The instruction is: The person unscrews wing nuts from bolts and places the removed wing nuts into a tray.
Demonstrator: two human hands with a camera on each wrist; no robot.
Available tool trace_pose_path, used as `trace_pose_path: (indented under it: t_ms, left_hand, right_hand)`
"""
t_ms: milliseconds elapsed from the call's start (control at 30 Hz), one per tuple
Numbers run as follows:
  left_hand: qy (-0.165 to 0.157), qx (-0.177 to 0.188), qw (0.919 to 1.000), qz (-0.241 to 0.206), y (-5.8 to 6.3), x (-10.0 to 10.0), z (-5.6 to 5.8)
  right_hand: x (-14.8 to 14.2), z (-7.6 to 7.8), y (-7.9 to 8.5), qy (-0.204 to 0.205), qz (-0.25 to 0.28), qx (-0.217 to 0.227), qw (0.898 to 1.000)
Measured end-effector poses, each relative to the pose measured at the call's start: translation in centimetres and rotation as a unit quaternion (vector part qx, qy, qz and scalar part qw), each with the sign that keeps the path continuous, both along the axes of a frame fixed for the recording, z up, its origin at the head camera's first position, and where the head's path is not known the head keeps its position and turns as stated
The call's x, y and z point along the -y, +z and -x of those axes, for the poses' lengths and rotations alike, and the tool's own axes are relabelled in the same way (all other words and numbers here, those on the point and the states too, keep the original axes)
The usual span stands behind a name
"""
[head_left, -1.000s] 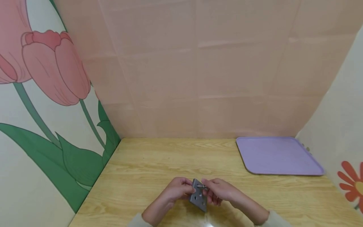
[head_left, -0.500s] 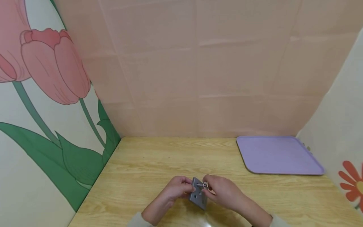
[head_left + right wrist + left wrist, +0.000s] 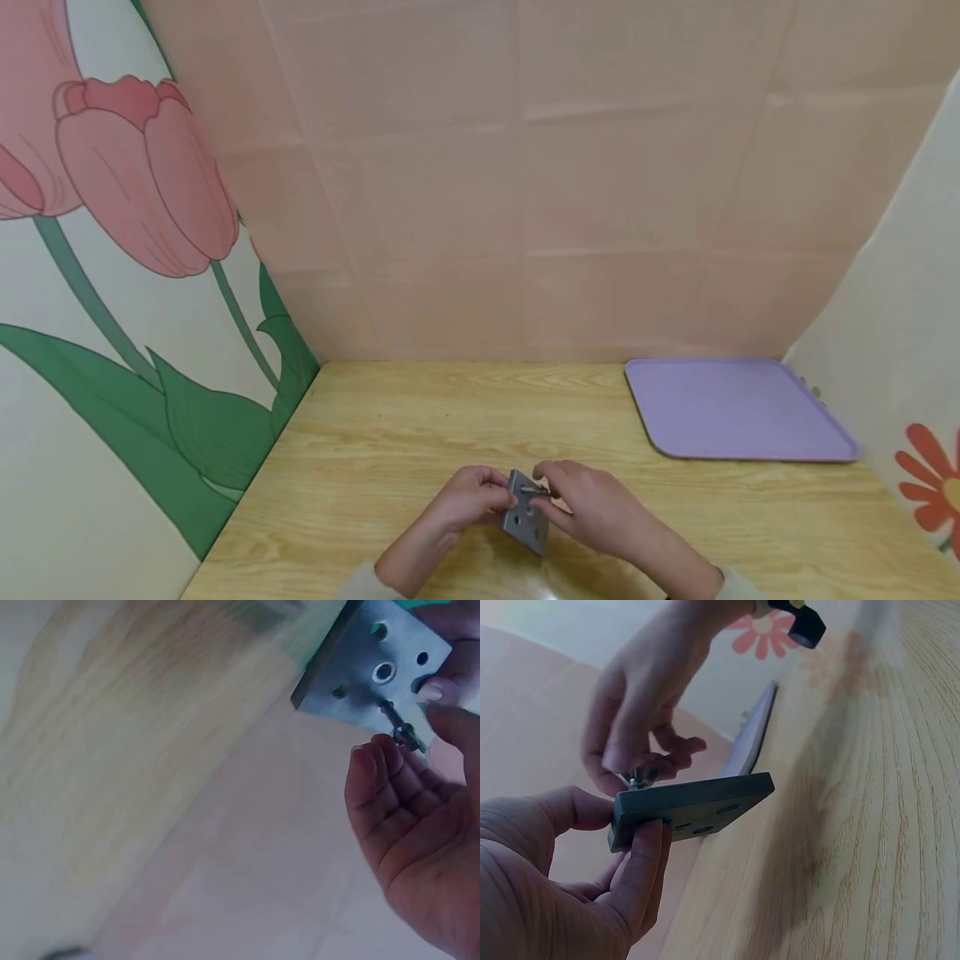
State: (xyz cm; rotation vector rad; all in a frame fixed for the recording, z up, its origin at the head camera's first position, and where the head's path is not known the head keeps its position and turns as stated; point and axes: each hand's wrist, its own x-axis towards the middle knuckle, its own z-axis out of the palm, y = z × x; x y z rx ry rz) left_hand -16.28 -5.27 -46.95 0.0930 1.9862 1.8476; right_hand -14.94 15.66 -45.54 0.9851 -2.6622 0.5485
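Note:
A grey metal plate [image 3: 527,533] with several holes is held tilted above the table by my left hand [image 3: 467,502], thumb on one face and fingers on the other, near a corner. A bolt [image 3: 390,714] sticks out of one hole near the plate's edge. On its shaft sits a small metal wing nut [image 3: 406,736]. My right hand [image 3: 600,510] has its fingers and thumb around the wing nut, partly hiding it in the head view. In the left wrist view the right hand's fingers are above the plate, at the nut end.
A lilac tray [image 3: 742,412] lies at the back right of the wooden table [image 3: 420,417]. Behind the table hangs a creased pinkish cover [image 3: 517,208]. Walls with painted flowers stand at left and right.
My right hand has shifted from beside the bolt to over its end, and its fingers have turned around the wing nut. The left hand and the plate have hardly moved.

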Motion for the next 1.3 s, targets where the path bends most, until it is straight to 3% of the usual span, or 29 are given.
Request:
trace_pose_path:
  t_ms: [67,100,167,300,400,467,533,600,700,767,867,967,1033,1133,1200,1300]
  left_hand:
    - [0.001,0.001,1.0,0.002,0.1,0.0,0.0]
    - [0.001,0.002,1.0,0.002,0.1,0.0,0.0]
    - [0.002,0.002,1.0,0.004,0.2,0.1,0.0]
    - [0.002,0.001,1.0,0.006,0.2,0.1,-0.1]
    - [0.002,0.003,1.0,0.008,0.2,0.0,-0.1]
    - [0.003,0.005,0.9999,0.009,0.1,0.0,-0.1]
    - [0.0,0.007,0.9999,0.011,0.1,0.0,-0.1]
    - [-0.003,0.01,0.9998,0.015,0.1,0.0,-0.1]
    - [-0.006,0.018,0.9996,0.02,0.1,0.1,-0.1]
    - [-0.006,0.02,0.9995,0.023,0.2,0.1,-0.1]
    - [-0.004,0.018,0.9996,0.022,0.1,0.1,-0.1]
    - [-0.005,0.01,0.9998,0.015,0.1,0.1,-0.1]
    - [-0.006,0.005,0.9999,0.011,0.1,0.1,-0.1]
    - [-0.007,0.003,0.9999,0.009,0.1,0.1,-0.1]
    - [-0.007,0.004,0.9999,0.01,0.2,0.1,-0.2]
    - [-0.007,0.004,0.9999,0.009,0.2,0.0,-0.2]
  right_hand:
    - [0.1,0.1,0.3,-0.026,0.044,0.095,0.994]
    - [0.1,0.2,0.4,-0.038,0.069,0.144,0.986]
    - [0.1,0.4,0.5,-0.059,0.118,0.234,0.963]
    - [0.0,0.6,0.3,-0.082,0.191,0.371,0.905]
    - [0.1,0.6,0.0,-0.082,0.223,0.434,0.869]
    - [0.2,0.5,-0.2,-0.077,0.231,0.455,0.857]
    - [0.3,0.5,-0.3,-0.073,0.233,0.463,0.852]
    - [0.4,0.5,-0.3,-0.071,0.228,0.46,0.855]
    - [0.3,0.5,-0.2,-0.056,0.205,0.429,0.878]
    - [0.2,0.5,-0.1,-0.04,0.174,0.38,0.908]
    - [0.2,0.4,0.0,-0.021,0.111,0.269,0.956]
    - [0.3,0.3,0.1,-0.008,0.043,0.13,0.99]
    - [0.3,0.1,0.1,0.003,-0.001,0.039,0.999]
    - [0.3,-0.1,0.1,0.013,-0.05,-0.074,0.996]
    - [0.3,-0.3,0.1,0.013,-0.067,-0.109,0.992]
    - [0.3,-0.4,0.1,0.003,-0.063,-0.104,0.993]
